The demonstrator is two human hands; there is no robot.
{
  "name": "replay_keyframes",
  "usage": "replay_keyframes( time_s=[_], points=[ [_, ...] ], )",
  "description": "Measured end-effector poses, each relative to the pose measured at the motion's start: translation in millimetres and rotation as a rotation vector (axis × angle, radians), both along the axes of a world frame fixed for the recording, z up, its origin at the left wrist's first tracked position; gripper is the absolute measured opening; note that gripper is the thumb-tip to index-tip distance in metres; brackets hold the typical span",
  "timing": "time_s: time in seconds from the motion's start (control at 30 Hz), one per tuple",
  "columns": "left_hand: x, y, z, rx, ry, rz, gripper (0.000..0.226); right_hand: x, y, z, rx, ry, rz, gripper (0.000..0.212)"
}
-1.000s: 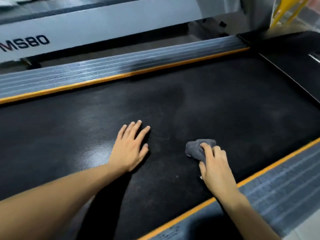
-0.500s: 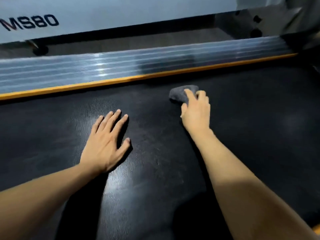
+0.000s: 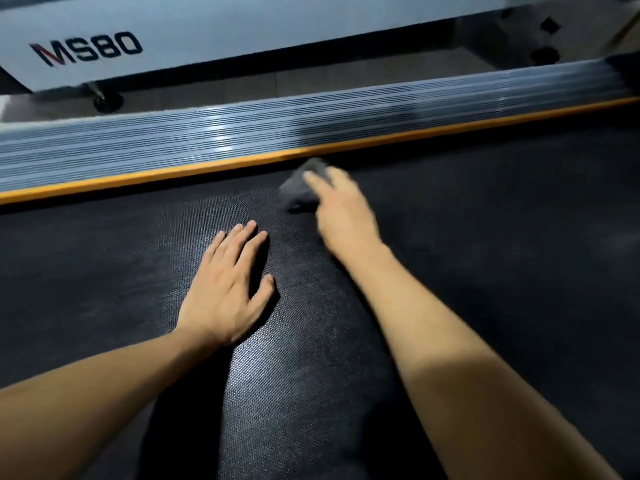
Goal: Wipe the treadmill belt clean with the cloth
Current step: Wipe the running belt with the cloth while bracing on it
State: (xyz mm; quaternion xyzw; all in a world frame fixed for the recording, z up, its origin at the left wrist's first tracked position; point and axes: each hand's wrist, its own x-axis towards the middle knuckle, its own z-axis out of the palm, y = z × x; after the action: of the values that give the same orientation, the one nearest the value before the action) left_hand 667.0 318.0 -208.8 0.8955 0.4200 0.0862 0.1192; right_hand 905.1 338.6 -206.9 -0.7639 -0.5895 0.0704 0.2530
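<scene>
Two hands on belt (image 3: pixel 485 271) – right hand (image 3: pixel 343 209) presses cloth (image 3: pixel 298 190)

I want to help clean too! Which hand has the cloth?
The right hand, up near the orange stripe, presses the grey cloth onto the belt. The left hand lies flat on the belt, holding nothing.

Belt (image 3: pixel 485 271): black, fine woven texture, fills most of the view. Far edge bordered by an orange strip (image 3: pixel 207 167), ribbed grey side rail (image 3: pixel 242 133) beyond it. On the belt: left hand (image 3: pixel 225 292) flat, palm down, fingers (image 3: pixel 242 237) straight and together; grey cloth (image 3: pixel 299 190) near the orange strip, right hand (image 3: pixel 341 209) on top of it, blurred.
</scene>
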Motion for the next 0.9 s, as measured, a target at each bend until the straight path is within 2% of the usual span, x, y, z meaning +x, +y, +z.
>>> replay_keyframes(
  time_s=[0.1,0.2,0.27,0.33,0.4,0.5,0.53,0.63,0.73,0.83,0.9],
  points=[
    [2,-2,0,0.013,-0.013,0.016,0.069,67,-17,0,-0.025,-0.009,-0.262,0.05],
    [3,-2,-1,0.015,-0.047,0.06,0.074,63,-27,6,-0.067,0.002,-0.318,0.058],
    [2,-3,-1,0.013,-0.038,0.123,0.078,19,-31,5,-0.019,-0.025,-0.249,0.054],
    [3,-3,-1,0.015,-0.016,0.148,0.079,-32,-35,5,-0.003,-0.025,-0.089,0.051],
    [2,-2,-2,0.009,0.008,0.135,0.079,-73,-43,6,-0.061,-0.036,0.075,0.053],
    [1,-2,-1,-0.004,0.026,0.134,0.079,-65,-50,8,-0.08,-0.07,0.13,0.053],
    [1,-2,-1,-0.003,0.03,0.133,0.078,-47,-54,6,-0.05,-0.081,0.089,0.05],
    [2,-1,-2,0.007,0.032,0.134,0.076,29,-75,0,-0.011,-0.049,-0.211,0.049],
    [3,0,-4,0.014,0.049,0.136,0.076,72,-98,1,-0.061,-0.021,-0.399,0.053],
    [2,1,-7,0.009,0.057,0.125,0.077,25,-91,4,0.01,0.013,-0.328,0.047],
    [1,2,-7,0.006,0.055,0.113,0.077,-39,-92,2,-0.022,0.032,-0.11,0.044]
  ],
)
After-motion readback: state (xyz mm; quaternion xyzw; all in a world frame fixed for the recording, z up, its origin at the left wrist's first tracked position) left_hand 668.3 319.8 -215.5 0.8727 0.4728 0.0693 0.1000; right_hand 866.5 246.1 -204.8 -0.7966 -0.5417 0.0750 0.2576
